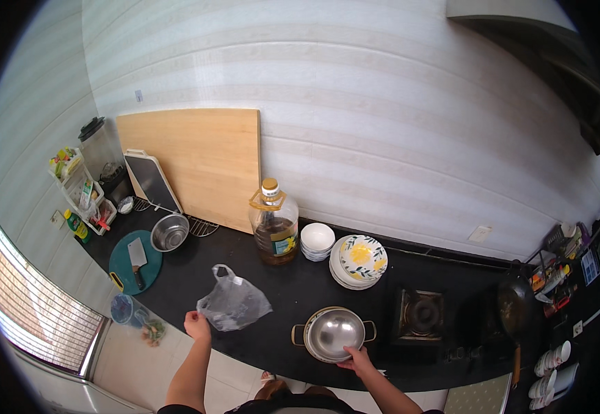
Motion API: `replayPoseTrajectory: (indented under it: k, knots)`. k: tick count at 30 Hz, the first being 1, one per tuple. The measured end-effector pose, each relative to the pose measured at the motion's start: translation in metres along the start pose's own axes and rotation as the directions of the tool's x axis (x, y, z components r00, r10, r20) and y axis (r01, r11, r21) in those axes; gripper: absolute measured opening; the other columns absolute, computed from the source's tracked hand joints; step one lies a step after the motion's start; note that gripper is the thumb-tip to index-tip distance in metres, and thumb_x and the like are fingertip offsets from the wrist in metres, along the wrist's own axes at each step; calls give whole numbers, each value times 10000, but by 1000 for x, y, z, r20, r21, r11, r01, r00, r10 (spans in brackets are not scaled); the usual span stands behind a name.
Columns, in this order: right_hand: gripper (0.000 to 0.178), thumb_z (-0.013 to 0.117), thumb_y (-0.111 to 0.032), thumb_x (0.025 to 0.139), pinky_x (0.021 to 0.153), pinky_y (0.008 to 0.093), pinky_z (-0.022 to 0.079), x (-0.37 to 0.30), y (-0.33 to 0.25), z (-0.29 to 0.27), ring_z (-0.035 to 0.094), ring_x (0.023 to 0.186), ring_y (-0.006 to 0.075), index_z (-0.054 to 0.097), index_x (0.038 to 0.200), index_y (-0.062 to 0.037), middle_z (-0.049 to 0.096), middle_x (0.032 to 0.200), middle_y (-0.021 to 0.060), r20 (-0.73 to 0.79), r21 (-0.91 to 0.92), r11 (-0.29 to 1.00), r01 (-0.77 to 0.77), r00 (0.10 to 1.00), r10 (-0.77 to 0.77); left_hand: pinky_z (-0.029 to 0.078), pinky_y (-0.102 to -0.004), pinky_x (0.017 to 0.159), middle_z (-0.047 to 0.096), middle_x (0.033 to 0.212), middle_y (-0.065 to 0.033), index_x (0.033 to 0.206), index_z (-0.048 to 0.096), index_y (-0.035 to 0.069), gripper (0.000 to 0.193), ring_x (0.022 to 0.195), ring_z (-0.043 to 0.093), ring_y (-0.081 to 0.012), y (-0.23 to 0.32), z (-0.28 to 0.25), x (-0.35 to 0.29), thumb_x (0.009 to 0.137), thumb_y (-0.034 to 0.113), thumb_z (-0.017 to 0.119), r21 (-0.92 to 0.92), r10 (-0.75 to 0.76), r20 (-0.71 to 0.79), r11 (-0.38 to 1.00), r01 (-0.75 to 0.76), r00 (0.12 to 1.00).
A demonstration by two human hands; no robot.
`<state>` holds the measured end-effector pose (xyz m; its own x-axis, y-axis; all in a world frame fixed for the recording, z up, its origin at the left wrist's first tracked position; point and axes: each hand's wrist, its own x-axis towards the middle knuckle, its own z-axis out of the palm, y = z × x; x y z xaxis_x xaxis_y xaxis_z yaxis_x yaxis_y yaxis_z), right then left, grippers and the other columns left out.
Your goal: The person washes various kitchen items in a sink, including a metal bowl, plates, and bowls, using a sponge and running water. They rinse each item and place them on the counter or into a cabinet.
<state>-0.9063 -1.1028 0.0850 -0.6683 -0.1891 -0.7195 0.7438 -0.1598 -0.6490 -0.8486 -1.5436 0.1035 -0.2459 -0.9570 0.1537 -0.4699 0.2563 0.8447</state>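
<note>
My left hand (198, 326) is closed at the counter's front edge, its fingers pinching the near left corner of a clear plastic bag (236, 303). The bag lies crumpled on the black counter with its handle loop pointing away from me. My right hand (357, 360) grips the near right rim of a shiny steel bowl (336, 332), thumb over the edge. This bowl rests in or on a wider pan with two gold-coloured loop handles (298, 335); how they nest is partly hidden.
A large oil jug (276, 231), stacked white bowls (317, 238) and patterned plates (362, 259) stand along the back. At left, a cleaver (137, 261) lies on a green round board (151, 272) beside a steel basin (170, 232). A gas burner (421, 314) and wok (515, 307) are at right.
</note>
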Motion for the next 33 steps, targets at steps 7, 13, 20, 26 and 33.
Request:
replayPoseTrajectory:
  k: [7, 13, 20, 26, 33]
  knots:
    - [470, 541, -116, 756, 656, 453, 533, 34, -4, 46, 585, 820, 363, 322, 1156, -1, 499, 1021, 232, 25, 77, 996, 33, 999, -35, 397, -261, 516, 513, 593, -36, 693, 522, 1, 51, 540, 467, -114, -45, -26, 34, 678, 18, 568, -154, -18, -9, 988, 17, 1000]
    - [549, 562, -98, 733, 630, 458, 541, 83, 5, 69, 583, 824, 360, 219, 1151, -6, 462, 1050, 251, 20, 216, 974, 67, 997, -73, 396, -263, 514, 518, 590, -40, 708, 530, -8, 64, 538, 472, -118, -64, -24, 59, 687, 27, 580, -163, 31, -18, 986, -33, 999]
    - [439, 532, -69, 754, 734, 509, 497, 96, -10, 116, 555, 874, 396, 347, 1133, 50, 481, 1038, 245, -109, 294, 951, 96, 992, -67, 393, -266, 514, 506, 587, -35, 710, 529, -9, 69, 537, 459, -118, -58, -30, 72, 691, 29, 583, -95, 10, 20, 995, -8, 1000]
    - [434, 539, -92, 761, 716, 495, 507, 111, -30, 144, 560, 859, 384, 359, 1130, 47, 488, 1037, 230, -105, 310, 944, 109, 991, -80, 379, -255, 508, 478, 580, -17, 711, 529, -3, 66, 536, 435, -106, -54, -29, 77, 695, 31, 583, -148, 23, 49, 989, -16, 999]
    - [458, 553, -112, 759, 709, 482, 511, 133, -47, 150, 557, 865, 388, 362, 1151, 28, 486, 1053, 226, -90, 277, 957, 86, 994, -63, 369, -248, 496, 476, 575, -8, 715, 535, 1, 51, 530, 425, -94, -56, -36, 89, 704, 21, 580, -153, 57, 56, 987, -47, 997]
